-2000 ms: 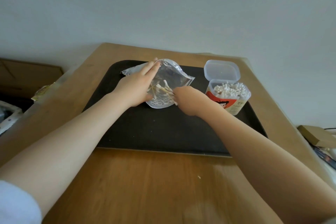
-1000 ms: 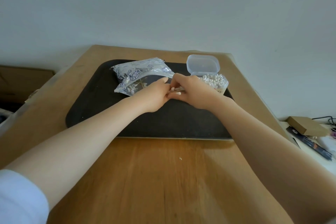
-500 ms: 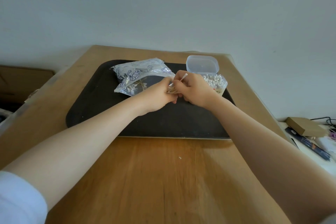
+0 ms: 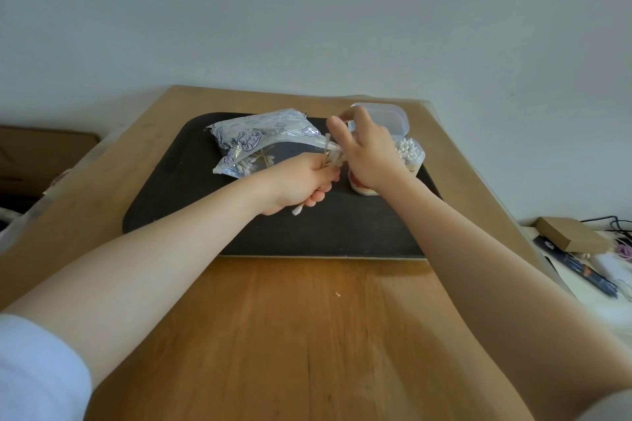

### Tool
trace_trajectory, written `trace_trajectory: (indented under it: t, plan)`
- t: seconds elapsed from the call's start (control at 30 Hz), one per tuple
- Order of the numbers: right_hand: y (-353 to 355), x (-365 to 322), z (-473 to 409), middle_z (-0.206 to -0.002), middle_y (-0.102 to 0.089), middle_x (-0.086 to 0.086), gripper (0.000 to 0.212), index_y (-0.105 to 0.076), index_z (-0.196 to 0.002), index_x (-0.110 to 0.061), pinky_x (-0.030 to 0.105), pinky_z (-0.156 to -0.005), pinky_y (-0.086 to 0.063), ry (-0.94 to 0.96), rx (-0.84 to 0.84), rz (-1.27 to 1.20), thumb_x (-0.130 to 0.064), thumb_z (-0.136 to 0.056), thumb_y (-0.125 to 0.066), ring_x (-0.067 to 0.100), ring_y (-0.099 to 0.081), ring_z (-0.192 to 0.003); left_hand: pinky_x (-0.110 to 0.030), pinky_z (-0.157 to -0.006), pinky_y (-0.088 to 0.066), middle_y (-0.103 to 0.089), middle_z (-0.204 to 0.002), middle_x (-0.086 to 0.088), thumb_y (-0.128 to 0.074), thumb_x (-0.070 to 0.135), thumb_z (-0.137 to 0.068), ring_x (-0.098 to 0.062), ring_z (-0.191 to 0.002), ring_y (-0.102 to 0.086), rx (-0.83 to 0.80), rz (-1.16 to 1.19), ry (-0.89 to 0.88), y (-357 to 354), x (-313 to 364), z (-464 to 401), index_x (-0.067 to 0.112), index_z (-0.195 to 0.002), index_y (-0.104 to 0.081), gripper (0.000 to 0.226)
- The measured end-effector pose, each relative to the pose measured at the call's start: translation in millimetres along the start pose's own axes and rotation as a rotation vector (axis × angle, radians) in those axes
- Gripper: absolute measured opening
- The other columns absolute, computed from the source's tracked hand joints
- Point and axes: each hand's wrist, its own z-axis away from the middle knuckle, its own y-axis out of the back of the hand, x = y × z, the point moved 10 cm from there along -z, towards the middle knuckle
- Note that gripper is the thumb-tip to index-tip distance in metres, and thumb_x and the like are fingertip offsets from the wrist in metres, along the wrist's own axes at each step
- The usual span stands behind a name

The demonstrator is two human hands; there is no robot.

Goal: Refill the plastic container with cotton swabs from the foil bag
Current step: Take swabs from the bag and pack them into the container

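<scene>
Left hand (image 4: 301,181) is curled around a small bundle of cotton swabs (image 4: 89,161) — one tip pokes out below the fist. Right hand (image 4: 367,154) has loosely spread fingers, touching the top of the bundle, right in front of the open plastic container (image 4: 412,155). Foil bag (image 4: 263,137) lies on the black tray (image 4: 191,188). Loose grip could scatter swabs — the container already looks pretty full.

- foil bag (image 4: 260,137): shiny crinkled silver film, with a see-through plastic front
- plastic container (image 4: 408,155): clear, smooth plastic, flip lid is a bit frosted
- cotton swabs (image 4: 330,155): fluffy white tips on thin tan sticks, look like wood
- tray (image 4: 191,202): matt black, no glare
- table (image 4: 273,335): smooth wood with visible grain, slight sheen
</scene>
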Motion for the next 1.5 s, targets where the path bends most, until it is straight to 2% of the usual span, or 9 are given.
trace_trajectory:
  t: [0.3,0.47,0.57,0.7,0.9,1.13,1.3,1.43,1.5]
  plan:
    - [-25,50,17,-0.052,-0.033,-0.007,0.026,-0.064,-0.097,-0.013,0.021,-0.045,-0.029,-0.492,0.154,-1.044,-0.018,-0.099,-0.039,0.008,-0.029,-0.046,-0.035,-0.075,-0.058,-0.059,-0.082,-0.008,-0.032,0.024,-0.102,-0.02,-0.076,-0.063,0.262,0.329,-0.018,10,2,-1,0.016,-0.103,-0.045,0.016]
    - [-26,43,26,-0.089,-0.062,-0.002,0.028,-0.057,-0.107,-0.025,0.03,-0.076,-0.053,-0.418,0.318,-0.841,-0.021,-0.101,-0.029,0.01,-0.061,-0.082,-0.029,-0.065,-0.058,-0.065,-0.096,-0.007,-0.031,0.039,-0.1,-0.02,-0.08,-0.066,0.338,0.125,-0.011,2,7,2,0.019,-0.112,-0.048,0.029]
    - [-21,34,25,-0.127,-0.055,0.002,0.033,-0.05,-0.124,-0.021,0.032,-0.103,-0.041,-0.348,0.318,-0.66,-0.022,-0.102,-0.026,0.014,-0.05,-0.119,-0.018,-0.043,-0.045,-0.058,-0.078,-0.001,-0.028,0.042,-0.1,-0.012,-0.06,-0.056,0.369,-0.055,-0.033,1,13,6,0.018,-0.114,-0.044,0.033]
    - [-14,21,24,-0.129,-0.054,0.012,0.04,-0.044,-0.131,-0.009,0.02,-0.09,-0.039,-0.221,0.263,-0.452,-0.027,-0.102,-0.024,0.02,-0.049,-0.119,-0.019,-0.066,-0.04,-0.06,-0.102,-0.006,-0.027,0.04,-0.1,-0.015,-0.103,-0.051,0.261,-0.093,-0.095,-7,17,9,0.021,-0.126,-0.041,0.036]
    - [-17,15,23,-0.109,-0.056,0.003,0.057,-0.058,-0.116,-0.009,0.026,-0.089,-0.039,-0.169,0.191,-0.468,-0.04,-0.1,-0.013,0.012,-0.049,-0.101,-0.015,-0.043,-0.031,-0.044,-0.069,-0.005,-0.032,0.021,-0.1,-0.011,-0.055,-0.036,0.122,-0.027,-0.14,-17,21,13,0.014,-0.103,-0.048,0.018]
    - [-4,1,10,-0.085,-0.061,0.003,0.025,-0.053,-0.111,-0.023,0.037,-0.071,-0.053,-0.045,0.181,-0.641,-0.014,-0.1,-0.032,0.014,-0.058,-0.067,-0.015,-0.045,-0.029,-0.042,-0.065,0.003,-0.039,0.024,-0.098,-0.008,-0.053,-0.032,0.082,0.008,-0.069,-13,14,9,0.021,-0.079,-0.044,0.02]
    - [-17,-21,13,-0.082,-0.066,-0.002,0.035,-0.069,-0.083,-0.011,0.023,-0.07,-0.047,0.145,-0.012,-0.074,-0.023,-0.098,-0.04,0.012,-0.06,-0.078,-0.031,-0.059,-0.033,-0.045,-0.065,0.0,-0.038,0.017,-0.097,-0.015,-0.061,-0.038,0.064,0.029,-0.023,-10,7,9,0.011,-0.083,-0.047,0.017]
    - [-37,-23,13,-0.127,-0.057,0.006,0.032,-0.05,-0.128,-0.019,0.025,-0.095,-0.041,0.201,-0.322,-0.097,-0.023,-0.101,-0.033,0.014,-0.052,-0.115,-0.024,-0.057,-0.034,-0.041,-0.059,0.001,-0.038,0.02,-0.099,-0.012,-0.054,-0.036,0.09,0.106,0.003,-6,1,9,0.011,-0.078,-0.046,0.024]
    - [-23,-13,9,-0.152,-0.028,0.003,0.045,-0.021,-0.146,-0.022,0.028,-0.113,-0.024,0.122,-0.185,-0.391,-0.027,-0.102,-0.027,0.013,-0.027,-0.138,-0.024,-0.059,-0.038,-0.041,-0.054,0.005,-0.034,0.029,-0.101,-0.012,-0.054,-0.039,0.183,0.233,-0.09,7,9,8,0.012,-0.077,-0.045,0.031]
